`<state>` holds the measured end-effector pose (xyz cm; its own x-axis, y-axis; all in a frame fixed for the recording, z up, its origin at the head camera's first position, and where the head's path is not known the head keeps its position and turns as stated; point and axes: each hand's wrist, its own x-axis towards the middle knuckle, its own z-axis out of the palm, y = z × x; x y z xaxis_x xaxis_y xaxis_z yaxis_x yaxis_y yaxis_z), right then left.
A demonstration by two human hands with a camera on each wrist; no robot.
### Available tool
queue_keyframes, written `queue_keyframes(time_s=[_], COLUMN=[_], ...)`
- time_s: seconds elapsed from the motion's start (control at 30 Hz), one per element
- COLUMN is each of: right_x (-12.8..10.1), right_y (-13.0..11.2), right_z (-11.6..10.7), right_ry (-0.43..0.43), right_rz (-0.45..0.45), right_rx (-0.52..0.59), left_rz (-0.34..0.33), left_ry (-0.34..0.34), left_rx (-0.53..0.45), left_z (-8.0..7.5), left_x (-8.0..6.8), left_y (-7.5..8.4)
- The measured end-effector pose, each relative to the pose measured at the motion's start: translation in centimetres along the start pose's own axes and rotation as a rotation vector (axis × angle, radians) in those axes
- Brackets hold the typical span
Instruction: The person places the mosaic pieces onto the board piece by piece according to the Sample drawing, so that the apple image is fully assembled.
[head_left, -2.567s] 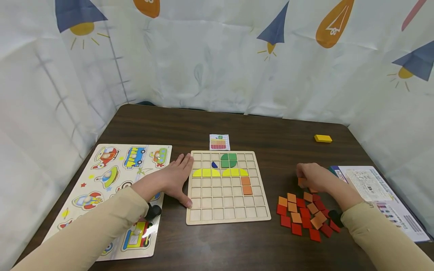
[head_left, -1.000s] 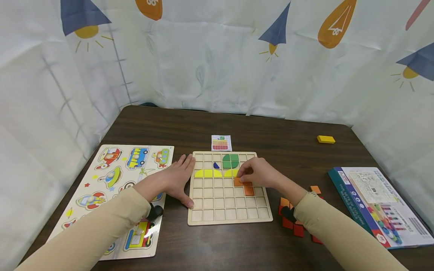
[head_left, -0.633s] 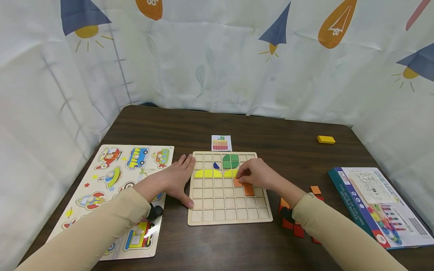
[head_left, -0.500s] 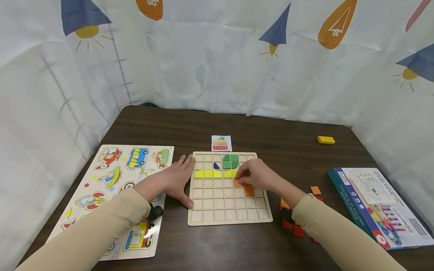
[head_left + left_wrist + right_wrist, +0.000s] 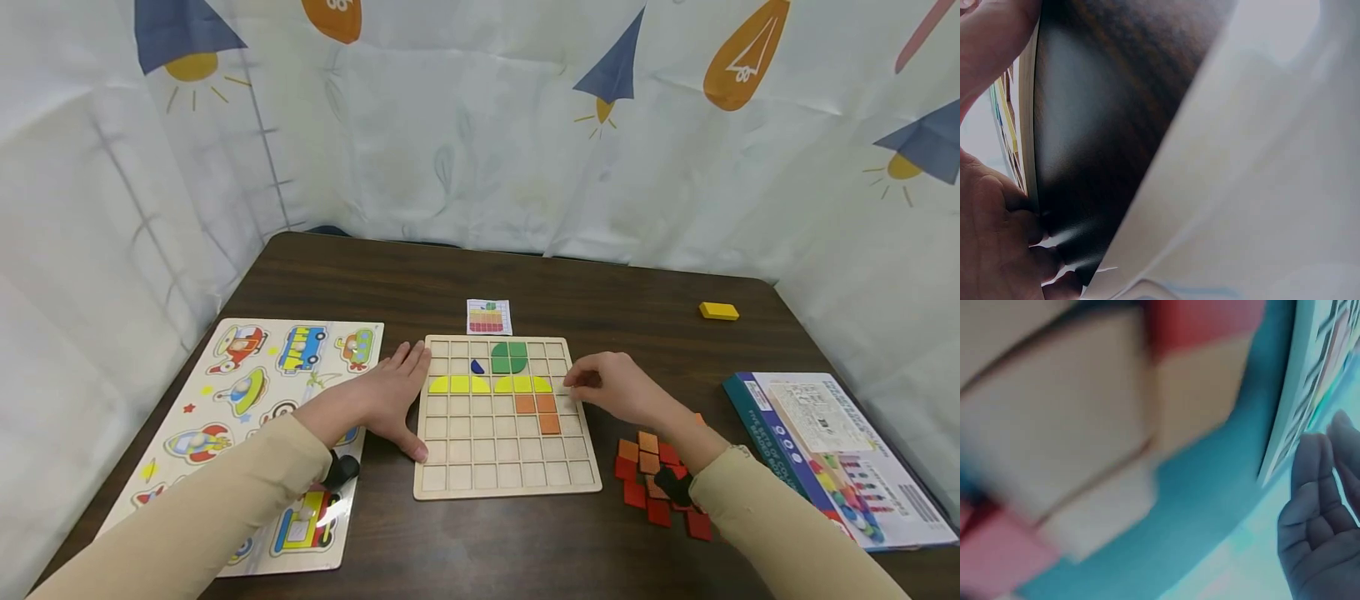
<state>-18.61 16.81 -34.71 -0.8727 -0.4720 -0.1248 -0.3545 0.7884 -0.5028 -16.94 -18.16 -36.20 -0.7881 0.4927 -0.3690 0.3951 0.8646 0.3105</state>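
Note:
A wooden grid board (image 5: 483, 476) lies mid-table in the head view. Green pieces (image 5: 509, 357), a small blue piece (image 5: 477, 367), yellow pieces (image 5: 459, 384) and three orange square tiles (image 5: 526, 404) sit in its cells. My left hand (image 5: 390, 402) rests spread along the board's left edge, thumb low and fingers high. Over the board's right edge is my right hand (image 5: 622, 390), fingers loosely bent. In the right wrist view, its fingertips (image 5: 1310, 447) come close to the thumb with nothing visible between. Orange and red tiles (image 5: 658, 512) lie loose below the right wrist, partly hidden by it.
A small picture card (image 5: 488, 317) lies just behind the board. On the left is a puzzle board (image 5: 178, 414) with vehicle pictures. A box (image 5: 821, 417) lies on the right, and a yellow block (image 5: 719, 312) sits at the back right.
My right hand carried an orange tile from the pile to the grid, set it left of the upper orange one, let go and drew back right. The left hand stayed put.

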Motion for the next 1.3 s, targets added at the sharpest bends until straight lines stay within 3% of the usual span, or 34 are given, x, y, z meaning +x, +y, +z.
queue_keyframes(time_s=[0.4, 0.6, 0.93, 1.07, 1.3], right_x=[-5.0, -6.7, -7.2, -7.1, -6.7], right_y=[5.1, 7.0, 8.0, 7.7, 7.6], right_z=[-4.3, -5.6, -5.9, -5.6, -5.2], right_ry=[0.035, -0.040, -0.163, -0.179, -0.152], right_rz=[0.149, 0.250, 0.527, 0.550, 0.508], right_rx=[-0.149, -0.225, -0.281, -0.289, -0.291], left_rz=[-0.002, -0.006, -0.006, -0.008, -0.007], left_ry=[0.000, -0.002, -0.004, -0.008, -0.001], left_rx=[-0.002, 0.000, 0.001, -0.002, -0.005], left_z=[0.0, 0.0, 0.0, 0.1, 0.1], left_x=[0.2, 0.1, 0.1, 0.1, 0.1], left_y=[-0.2, -0.2, -0.1, -0.1, -0.1])
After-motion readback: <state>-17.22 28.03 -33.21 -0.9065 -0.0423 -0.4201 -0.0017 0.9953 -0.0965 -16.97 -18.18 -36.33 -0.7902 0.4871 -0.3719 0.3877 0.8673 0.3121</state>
